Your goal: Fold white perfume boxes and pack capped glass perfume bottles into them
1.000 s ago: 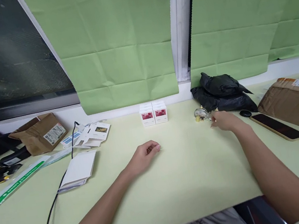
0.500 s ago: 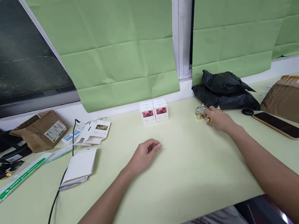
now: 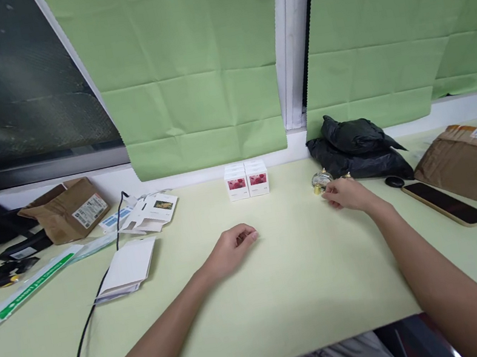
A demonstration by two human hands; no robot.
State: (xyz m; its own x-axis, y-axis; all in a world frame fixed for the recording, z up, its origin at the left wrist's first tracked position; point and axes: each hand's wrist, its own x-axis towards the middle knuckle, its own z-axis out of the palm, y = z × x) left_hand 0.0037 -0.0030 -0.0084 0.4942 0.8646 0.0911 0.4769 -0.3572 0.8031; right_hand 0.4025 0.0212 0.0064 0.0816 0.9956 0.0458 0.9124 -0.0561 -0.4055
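**Trinkets [image 3: 322, 179] right at the right hand's [image 3: 345, 194] fingertips, left hand [image 3: 234, 245] way off**

So the whole thing hinges on how close that right hand is. The little silver-and-gold pile sits toward the far edge of the table [image 3: 286, 293], right of the middle, just in front of the black bags [image 3: 357, 148]. From the right hand it lies off the fingertips, toward the far edge and a bit to the left. Another gold bit peeks out behind the back of the hand, so part of the pile may be hidden there. No clear long axis that I can make out; what shows looks roundish and lumpy.

Right hand's obviously the nearer one. Its forearm comes in from the near edge, slanting left as it goes, with the back of the hand up and the fingers bent down and bunched near the thumb. Can't tell if they're pinching a piece or just touching the pile's near side.

Left hand is well apart, around mid-table and on the near side of the white boxes [image 3: 247, 184]. It's loosely curled, thumb side up, thumb tip close to the fingers. Nothing visible poking out, but something tiny could be in there; can't tell.
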